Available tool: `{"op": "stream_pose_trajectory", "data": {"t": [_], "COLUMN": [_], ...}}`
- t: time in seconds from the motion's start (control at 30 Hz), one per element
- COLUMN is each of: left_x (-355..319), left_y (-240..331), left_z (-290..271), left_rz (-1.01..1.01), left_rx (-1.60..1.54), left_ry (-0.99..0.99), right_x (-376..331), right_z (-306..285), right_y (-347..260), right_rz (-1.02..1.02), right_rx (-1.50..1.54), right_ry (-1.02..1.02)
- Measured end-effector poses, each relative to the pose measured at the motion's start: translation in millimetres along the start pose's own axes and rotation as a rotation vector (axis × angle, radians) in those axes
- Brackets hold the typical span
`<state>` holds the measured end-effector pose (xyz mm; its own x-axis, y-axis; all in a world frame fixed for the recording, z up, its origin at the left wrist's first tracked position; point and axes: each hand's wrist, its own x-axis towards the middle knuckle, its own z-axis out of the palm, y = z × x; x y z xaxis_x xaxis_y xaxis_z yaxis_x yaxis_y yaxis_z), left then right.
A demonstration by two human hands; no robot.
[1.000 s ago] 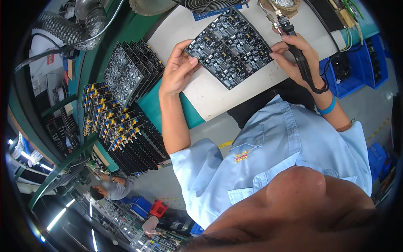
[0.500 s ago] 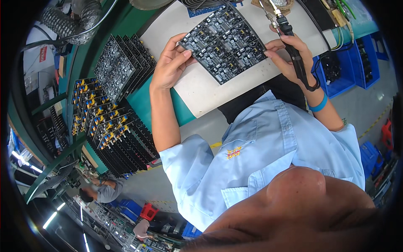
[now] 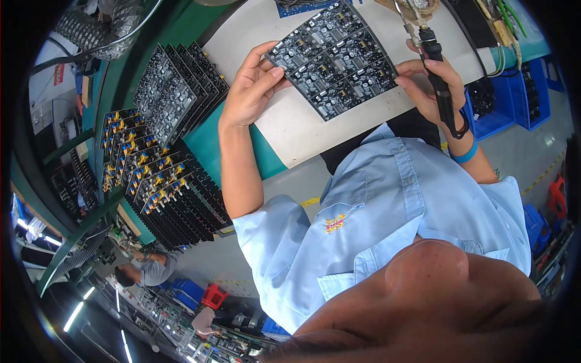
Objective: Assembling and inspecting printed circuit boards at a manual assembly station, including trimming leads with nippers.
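Note:
A dark circuit board panel (image 3: 336,60), divided into several sections crowded with small parts, is held tilted above the white bench sheet (image 3: 284,136). Its left corner is pinched between the thumb and fingers of my left hand (image 3: 251,88). My right hand (image 3: 426,97) grips the panel's right corner with thumb and fingertips. That same hand also carries a soldering iron (image 3: 442,85), its black handle lying across the fingers and its metal end pointing away from me. A blue wristband (image 3: 466,152) circles my right wrist.
Upright circuit boards (image 3: 162,94) stand in a row at the left, beside boards with yellow parts (image 3: 145,160). Blue bins (image 3: 493,118) holding dark parts are at the right. Cables (image 3: 505,45) run along the far right; a flexible duct (image 3: 124,30) hangs far left. Another person (image 3: 157,269) works beyond.
The panel, both hands and the soldering iron have shifted slightly to the right and away from me. Both grips stay the same.

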<state>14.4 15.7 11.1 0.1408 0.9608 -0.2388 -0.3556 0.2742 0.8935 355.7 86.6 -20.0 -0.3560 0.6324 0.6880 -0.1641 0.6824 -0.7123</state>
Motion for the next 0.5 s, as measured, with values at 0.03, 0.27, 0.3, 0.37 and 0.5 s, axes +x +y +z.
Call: {"op": "stream_pose_trajectory", "data": {"t": [0.03,0.27,0.3,0.37,0.5], "left_x": [2.1,18.6,20.2,22.4,22.4], "left_y": [-1.4,-12.4,-13.3,-15.9,-16.6], "left_z": [-1.4,-4.8,-5.1,-5.6,-4.2], "left_rz": [0.004,0.047,0.042,0.039,0.035], "left_rx": [-0.003,0.006,0.007,-0.001,-0.007], "left_ry": [-0.005,-0.036,-0.037,-0.042,-0.043], "right_x": [-0.1,-5.3,-5.1,-4.8,-5.2], "right_z": [-0.6,-4.2,-4.8,-6.4,-8.3], "right_y": [2.5,19.7,21.0,23.0,25.1], "right_rz": [-0.008,-0.02,-0.016,-0.023,-0.034], "right_rx": [-0.005,-0.07,-0.07,-0.065,-0.054], "right_ry": [-0.003,-0.02,-0.016,-0.018,-0.022]}}
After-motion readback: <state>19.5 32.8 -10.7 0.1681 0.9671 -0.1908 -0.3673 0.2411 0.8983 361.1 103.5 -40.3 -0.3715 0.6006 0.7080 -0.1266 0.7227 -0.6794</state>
